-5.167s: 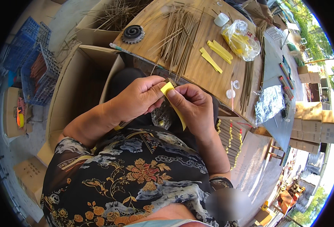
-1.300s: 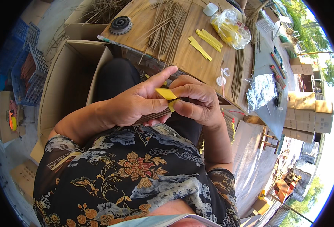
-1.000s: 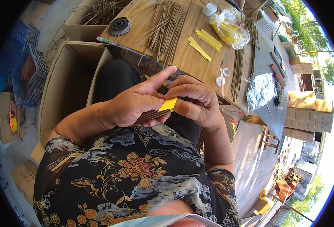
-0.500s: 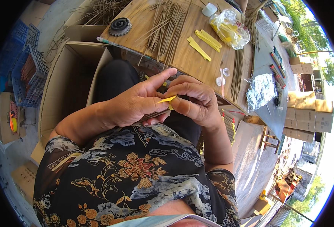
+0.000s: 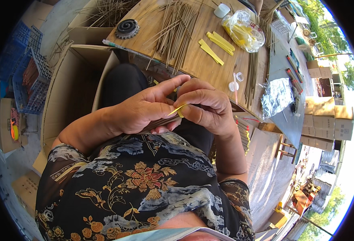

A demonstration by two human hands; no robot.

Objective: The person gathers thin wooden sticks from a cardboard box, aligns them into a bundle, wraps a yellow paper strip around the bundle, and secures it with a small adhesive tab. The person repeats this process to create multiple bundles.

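In front of my chest both hands meet over a narrow yellow paper strip (image 5: 177, 110). My right hand (image 5: 209, 105) pinches its end between thumb and fingers. Beneath the strip, my left hand (image 5: 138, 111) closes round a bundle of thin brown sticks (image 5: 157, 126), mostly hidden by the palm. The left thumb lies close to the strip, and the left index finger stretches out past the right fingers. Ahead on the wooden table (image 5: 209, 18) lie loose brown sticks (image 5: 177, 30) and cut yellow strips (image 5: 221, 42).
A clear plastic bag of yellow strips (image 5: 244, 32) sits beyond the cut ones. A dark coil (image 5: 127, 28) rests at the table's left corner. An open cardboard box (image 5: 70, 86) stands by my left leg. Blue crates (image 5: 32, 80) are further left; silver foil (image 5: 278, 96) lies right.
The yellow strip has turned and now shows a thinner edge. My right fingers have shifted slightly over it. My left hand has barely moved.
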